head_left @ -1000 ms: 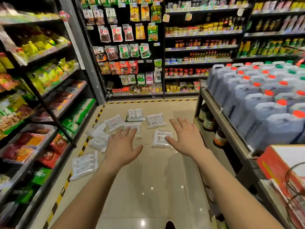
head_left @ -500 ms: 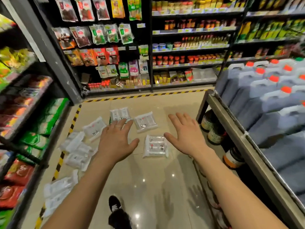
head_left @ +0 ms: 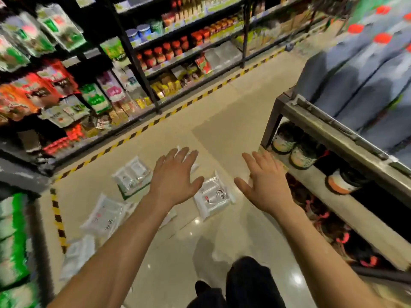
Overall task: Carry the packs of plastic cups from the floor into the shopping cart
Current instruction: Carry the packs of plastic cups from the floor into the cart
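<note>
Pretty much nothing done yet, far as I can tell. The packs [head_left: 213, 197] are all down on the floor [head_left: 222, 121]. One sits right between the two hands, one [head_left: 131, 174] is further out to the left, another [head_left: 104, 216] lies by the left forearm, and there's a blurry one [head_left: 77, 254] near the striped tape [head_left: 58, 218]. A bit of another peeks out past the left fingers.

Left hand [head_left: 175, 181] and right hand [head_left: 264, 185] are both stretched out over the floor, fingers straight and spread, holding nothing. They look to be in the air, not touching any pack, though I can't be sure from this angle.

The cart isn't in view, so no clue if anything's in it. On the right is just a shelf [head_left: 333, 130] with big jugs [head_left: 367, 85].

My guess: reaching for a pick, with the carrying all left to do.
</note>
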Available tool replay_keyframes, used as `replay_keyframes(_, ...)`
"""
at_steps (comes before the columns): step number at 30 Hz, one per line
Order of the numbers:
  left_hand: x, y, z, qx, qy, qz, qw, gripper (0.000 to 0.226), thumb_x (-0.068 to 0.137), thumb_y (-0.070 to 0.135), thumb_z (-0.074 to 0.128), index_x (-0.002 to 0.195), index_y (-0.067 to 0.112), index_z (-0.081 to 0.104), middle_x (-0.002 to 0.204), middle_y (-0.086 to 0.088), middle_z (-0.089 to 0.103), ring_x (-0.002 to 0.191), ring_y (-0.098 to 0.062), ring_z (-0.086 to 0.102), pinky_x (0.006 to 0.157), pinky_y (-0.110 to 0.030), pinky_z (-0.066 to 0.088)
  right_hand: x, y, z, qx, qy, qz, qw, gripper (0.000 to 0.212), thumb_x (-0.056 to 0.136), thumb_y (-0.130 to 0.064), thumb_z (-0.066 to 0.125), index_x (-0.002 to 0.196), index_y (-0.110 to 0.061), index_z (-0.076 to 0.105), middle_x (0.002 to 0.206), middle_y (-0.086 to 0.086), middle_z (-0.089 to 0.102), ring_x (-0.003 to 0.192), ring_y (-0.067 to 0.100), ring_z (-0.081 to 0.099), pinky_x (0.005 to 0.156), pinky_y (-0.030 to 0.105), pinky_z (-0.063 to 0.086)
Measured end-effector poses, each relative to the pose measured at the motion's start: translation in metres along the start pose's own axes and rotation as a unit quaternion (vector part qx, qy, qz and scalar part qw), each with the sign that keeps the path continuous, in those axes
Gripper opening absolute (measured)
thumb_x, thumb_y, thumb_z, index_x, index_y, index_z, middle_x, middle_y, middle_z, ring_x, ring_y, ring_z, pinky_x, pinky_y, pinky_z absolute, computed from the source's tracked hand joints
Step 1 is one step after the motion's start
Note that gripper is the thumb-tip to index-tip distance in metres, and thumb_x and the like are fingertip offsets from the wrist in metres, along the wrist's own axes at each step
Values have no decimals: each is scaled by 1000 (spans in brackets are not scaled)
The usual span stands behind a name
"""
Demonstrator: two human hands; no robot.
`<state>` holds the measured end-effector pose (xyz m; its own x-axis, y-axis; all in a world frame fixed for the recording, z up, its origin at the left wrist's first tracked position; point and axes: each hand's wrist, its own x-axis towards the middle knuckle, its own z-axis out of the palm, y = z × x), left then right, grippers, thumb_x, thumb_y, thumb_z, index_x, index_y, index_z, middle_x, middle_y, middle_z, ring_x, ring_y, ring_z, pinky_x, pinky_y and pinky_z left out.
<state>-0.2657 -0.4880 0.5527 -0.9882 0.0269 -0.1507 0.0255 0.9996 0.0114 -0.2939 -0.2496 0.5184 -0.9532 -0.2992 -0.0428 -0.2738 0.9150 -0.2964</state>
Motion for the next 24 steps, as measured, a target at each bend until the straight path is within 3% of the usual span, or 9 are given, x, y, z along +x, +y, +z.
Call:
replay_keyframes(6,119,-37,43,20,-41,75,996,95,69,72,10,153,30,22,159,2,24,146,-24,20,113,-41,21,73,9,62,40,-15,109,993,74,88,-64,34,152,-27,27,157,6,30,146,32,20,116,47,20)
replay_keyframes(10,198,-52,94,7,-76,111,991,87,75,70,23,152,29,24,159,2,25,146,-23,21,116,-41,23,117,23,118,63,-17,171,983,79,83,-66,25,151,-24,29,156,7,32,145,32,22,115,48,23)
replay_keyframes(15,280,-60,168,-44,-116,136,983,84,76,63,37,150,25,31,155,-1,33,143,-22,27,114,-44,27,153,37,206,98,-18,245,964,71,86,-53,44,148,-20,36,154,9,35,143,34,27,113,46,23)
replay_keyframes(18,317,-68,223,-47,-126,158,978,82,76,60,39,150,24,32,154,-1,36,142,-23,29,113,-44,28,171,38,270,118,-26,275,954,66,91,-44,54,148,-18,35,154,14,34,142,38,27,113,49,25)
replay_keyframes(24,387,-94,373,-1,-181,208,961,85,75,61,36,151,24,28,155,-3,33,143,-24,27,115,-44,26,212,41,425,129,-18,328,936,71,87,-46,46,151,-18,31,156,14,31,142,37,27,113,49,23)
